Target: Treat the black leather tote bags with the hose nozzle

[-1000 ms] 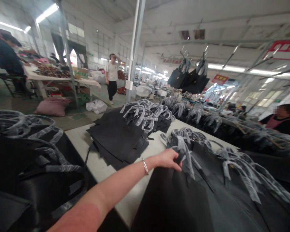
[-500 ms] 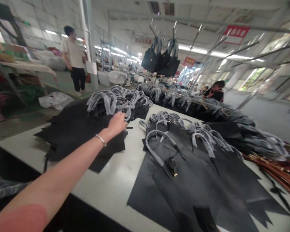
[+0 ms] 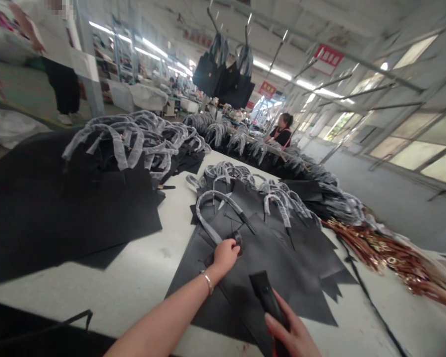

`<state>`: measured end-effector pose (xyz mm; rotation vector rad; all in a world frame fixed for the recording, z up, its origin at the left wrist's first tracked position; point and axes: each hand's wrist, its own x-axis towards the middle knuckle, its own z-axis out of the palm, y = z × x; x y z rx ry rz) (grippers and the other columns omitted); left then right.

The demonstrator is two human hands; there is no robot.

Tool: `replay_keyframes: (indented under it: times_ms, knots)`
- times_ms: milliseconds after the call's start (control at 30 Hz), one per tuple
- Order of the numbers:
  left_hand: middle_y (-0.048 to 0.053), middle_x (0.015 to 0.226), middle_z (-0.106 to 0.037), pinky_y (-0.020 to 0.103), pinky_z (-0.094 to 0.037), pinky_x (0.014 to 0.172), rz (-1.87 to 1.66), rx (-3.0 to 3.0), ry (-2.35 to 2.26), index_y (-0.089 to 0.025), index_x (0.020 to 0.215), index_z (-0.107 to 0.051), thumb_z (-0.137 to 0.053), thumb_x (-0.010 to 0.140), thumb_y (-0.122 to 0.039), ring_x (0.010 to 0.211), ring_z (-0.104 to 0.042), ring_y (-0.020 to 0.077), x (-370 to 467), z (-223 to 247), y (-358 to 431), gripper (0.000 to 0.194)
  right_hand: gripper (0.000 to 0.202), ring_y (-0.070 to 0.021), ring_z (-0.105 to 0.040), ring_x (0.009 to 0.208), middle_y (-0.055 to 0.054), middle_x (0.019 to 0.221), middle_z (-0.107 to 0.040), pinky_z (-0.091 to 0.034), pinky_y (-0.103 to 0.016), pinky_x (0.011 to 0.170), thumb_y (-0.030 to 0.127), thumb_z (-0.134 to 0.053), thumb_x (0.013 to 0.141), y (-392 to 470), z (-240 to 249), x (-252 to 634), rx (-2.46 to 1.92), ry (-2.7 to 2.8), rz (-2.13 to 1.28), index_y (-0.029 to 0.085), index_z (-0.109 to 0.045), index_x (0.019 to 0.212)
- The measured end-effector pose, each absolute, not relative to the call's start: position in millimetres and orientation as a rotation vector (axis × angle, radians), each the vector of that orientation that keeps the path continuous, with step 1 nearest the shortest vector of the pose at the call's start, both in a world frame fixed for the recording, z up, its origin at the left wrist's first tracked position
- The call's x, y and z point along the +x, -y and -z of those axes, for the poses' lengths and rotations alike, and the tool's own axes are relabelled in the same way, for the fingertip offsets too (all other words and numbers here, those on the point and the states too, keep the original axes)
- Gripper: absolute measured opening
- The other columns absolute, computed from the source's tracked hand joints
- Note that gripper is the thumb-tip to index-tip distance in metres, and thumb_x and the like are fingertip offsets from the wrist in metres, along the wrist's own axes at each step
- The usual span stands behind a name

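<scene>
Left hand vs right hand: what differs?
Left hand has its fingers at a small dark piece; right hand grips a black tool. Left hand reaches farther out; right hand is nearer the camera, at the frame's bottom edge. Both are bare.

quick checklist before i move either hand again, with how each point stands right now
1. Right hand holding the black object: ok
2. Left hand at the small dark piece: ok
3. Left hand's grip firm on that piece: cannot tell, fingers hide it
4. Wrapped handle loop lying on the black panels: ok
5. Panel edges squared up: not ok, they fan out at the right
6. Black cord apart from both hands: ok
</scene>
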<state>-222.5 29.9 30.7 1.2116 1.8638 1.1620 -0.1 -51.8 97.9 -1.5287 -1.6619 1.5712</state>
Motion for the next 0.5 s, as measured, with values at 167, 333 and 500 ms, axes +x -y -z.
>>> replay_keyframes:
  times_ms: [167,333,500]
  knots:
    - [-0.002,0.067,-0.055,0.02,-0.039,0.057,-1.3,1.118,-1.53,-0.016,0.076,-0.054,-0.046,0.084,-0.024,0.064,-0.054,0.0127,-207.2,-15.1,3.9,0.014,0.1,-0.0121,-0.051,0.036,0.004,0.057,-0.06,-0.038,-0.02,0.034,0.06,-0.071,0.065,42.7,-100.5,-12.9,-1.512,1.592,-1.721,0.018,-0.029,0.146]
    - [0.003,0.086,-0.064,0.027,-0.045,0.075,-1.466,0.928,-0.979,-0.016,0.094,-0.06,-0.049,0.082,-0.029,0.083,-0.059,0.0164,-197.0,-14.1,40.0,0.02,0.098,-0.0121,-0.052,0.037,0.003,0.061,-0.06,-0.038,-0.021,0.033,0.06,-0.072,0.063,40.3,-94.9,-15.5,-1.428,1.618,-1.819,0.018,-0.035,0.144]
    - [0.007,0.118,-0.061,0.032,-0.041,0.097,-1.514,0.948,-0.834,-0.02,0.121,-0.051,-0.064,0.067,-0.012,0.112,-0.056,0.0208,-188.7,-17.1,51.4,0.056,0.086,-0.0112,-0.055,0.04,0.003,0.068,-0.06,-0.041,-0.021,0.037,0.053,-0.066,0.076,50.9,-109.0,-15.4,-1.362,1.626,-1.73,0.019,-0.028,0.146]
